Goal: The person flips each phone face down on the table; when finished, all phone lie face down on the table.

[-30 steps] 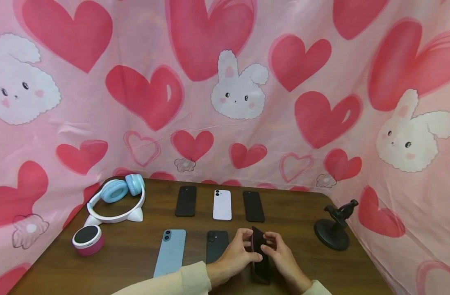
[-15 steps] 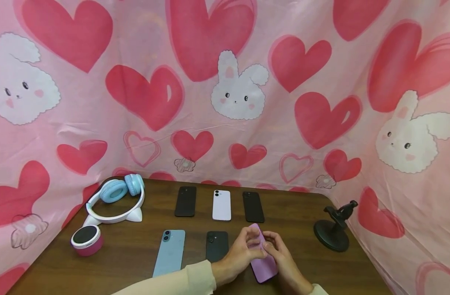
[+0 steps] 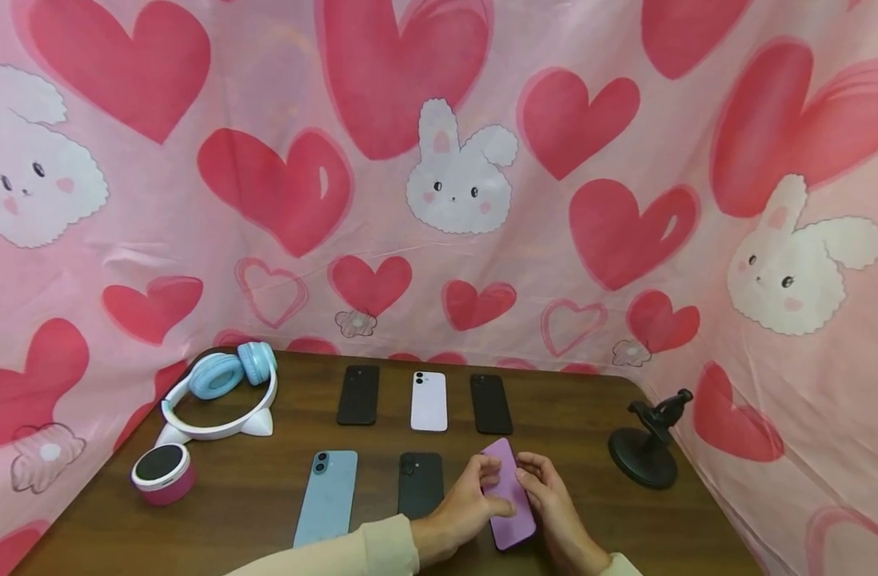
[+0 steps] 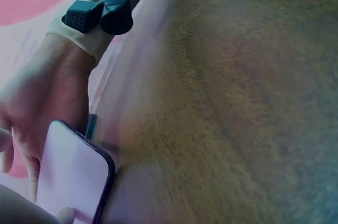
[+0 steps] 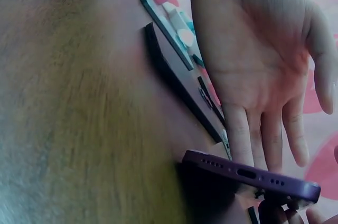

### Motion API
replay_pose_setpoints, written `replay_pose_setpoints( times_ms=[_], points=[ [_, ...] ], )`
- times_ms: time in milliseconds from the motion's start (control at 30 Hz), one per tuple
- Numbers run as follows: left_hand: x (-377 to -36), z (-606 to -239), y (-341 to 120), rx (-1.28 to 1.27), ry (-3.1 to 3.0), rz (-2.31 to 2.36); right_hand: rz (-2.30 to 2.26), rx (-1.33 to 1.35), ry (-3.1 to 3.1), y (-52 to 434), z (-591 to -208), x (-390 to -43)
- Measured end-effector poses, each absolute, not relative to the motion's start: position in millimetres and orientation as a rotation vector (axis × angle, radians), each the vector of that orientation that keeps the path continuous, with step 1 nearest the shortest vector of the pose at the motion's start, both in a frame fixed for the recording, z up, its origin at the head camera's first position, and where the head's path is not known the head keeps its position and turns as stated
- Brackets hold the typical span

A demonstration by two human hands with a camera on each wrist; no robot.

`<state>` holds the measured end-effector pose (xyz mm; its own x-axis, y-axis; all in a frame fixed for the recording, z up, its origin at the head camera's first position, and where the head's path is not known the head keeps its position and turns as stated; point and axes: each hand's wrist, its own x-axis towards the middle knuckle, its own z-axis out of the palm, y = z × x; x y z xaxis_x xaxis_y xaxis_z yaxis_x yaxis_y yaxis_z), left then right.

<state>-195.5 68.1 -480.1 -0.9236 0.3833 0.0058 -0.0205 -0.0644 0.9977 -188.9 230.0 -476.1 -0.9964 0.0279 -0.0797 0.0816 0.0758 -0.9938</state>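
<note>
A smartphone with a purple edge is held between both hands, tilted, its upper face a plain pink-purple. My left hand grips its left side, fingers at the upper edge and thumb on the face. From the right, my right hand holds the opposite long edge, thumb along it. In the left wrist view the phone has a thin black border, and a fingertip touches its face. The right wrist view shows the phone's bottom edge with port and speaker holes.
A dark phone and a light blue phone lie left of the hands. Behind are a white phone and black phones. Cat-ear headphones, a pink speaker and a black stand stand at the sides.
The phone in my hands has turned from a steep tilt with a dark face to a flatter tilt with a pink-purple face. The head view has shifted slightly.
</note>
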Motion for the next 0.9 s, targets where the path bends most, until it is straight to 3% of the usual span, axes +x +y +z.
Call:
replay_pose_setpoints(
  times_ms=[300, 900],
  points=[
    [-189.8, -483.6, 61.3, 0.265, 2.171, 1.861, -2.12, 0.186, 2.304, 232.5, -478.7, -189.0],
    [-194.3, -484.9, 61.7, 0.207, 2.104, 1.897, -1.983, 0.246, 2.454, 238.2, -485.2, -194.5]
  ],
)
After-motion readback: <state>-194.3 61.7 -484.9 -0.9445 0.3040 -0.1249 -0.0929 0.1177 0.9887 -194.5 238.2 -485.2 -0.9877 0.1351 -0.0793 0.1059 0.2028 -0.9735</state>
